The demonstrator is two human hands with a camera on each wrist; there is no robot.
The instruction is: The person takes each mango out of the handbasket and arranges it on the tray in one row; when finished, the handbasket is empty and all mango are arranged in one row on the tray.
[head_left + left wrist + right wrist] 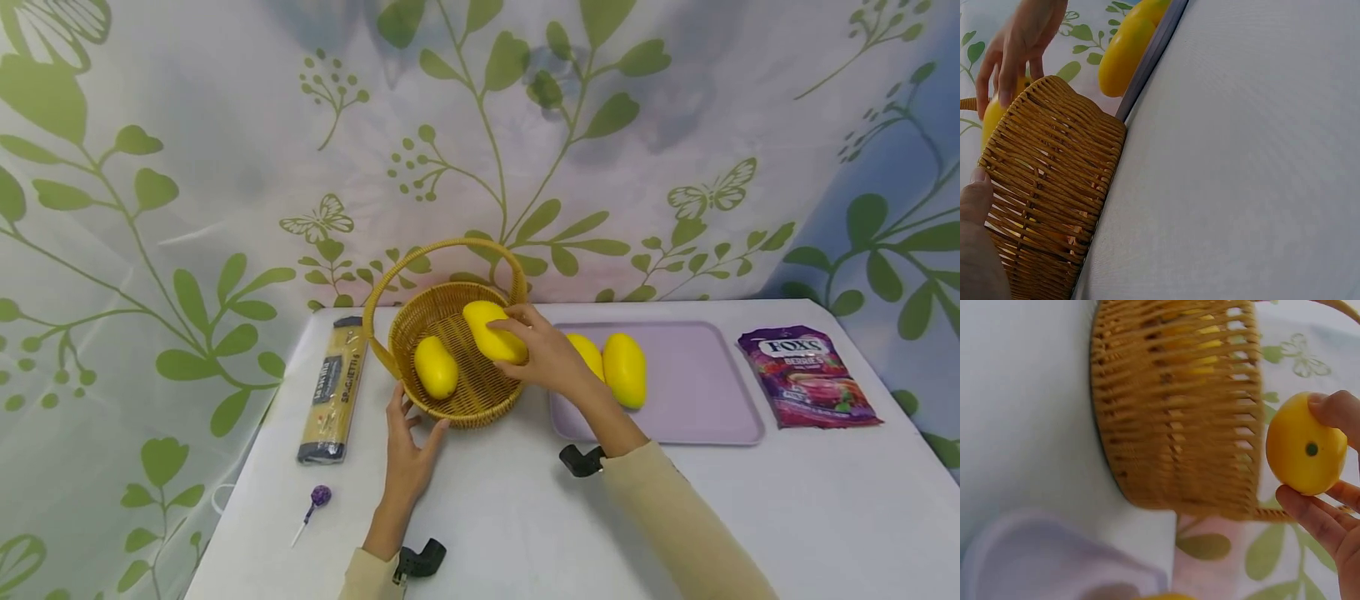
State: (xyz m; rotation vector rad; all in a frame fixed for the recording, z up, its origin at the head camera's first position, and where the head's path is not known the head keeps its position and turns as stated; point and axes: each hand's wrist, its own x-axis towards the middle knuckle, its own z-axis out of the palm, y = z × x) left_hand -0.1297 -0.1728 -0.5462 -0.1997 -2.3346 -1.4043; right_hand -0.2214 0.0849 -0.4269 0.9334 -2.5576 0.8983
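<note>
My right hand [543, 350] holds a yellow mango [491, 333] over the right side of the round wicker basket [480, 412]. In the right wrist view, thumb and fingers pinch this mango [1300, 450], its green stem spot facing the camera, beside the basket's rim. A second mango [436, 367] lies inside the basket on the left. My left hand [408, 458] rests against the basket's front left, thumb and fingers spread along its outer side. The left wrist view has the thumb [975, 197] at the woven wall; the other fingers are hidden there.
Two more mangoes [625, 371] lie on a lilac tray [693, 383] to the right, partly behind my right arm. A purple candy bag [810, 377] is beyond it. Left of the basket are a spaghetti pack [333, 392] and a purple lollipop [320, 497]. The basket's handle [442, 246] stands upright.
</note>
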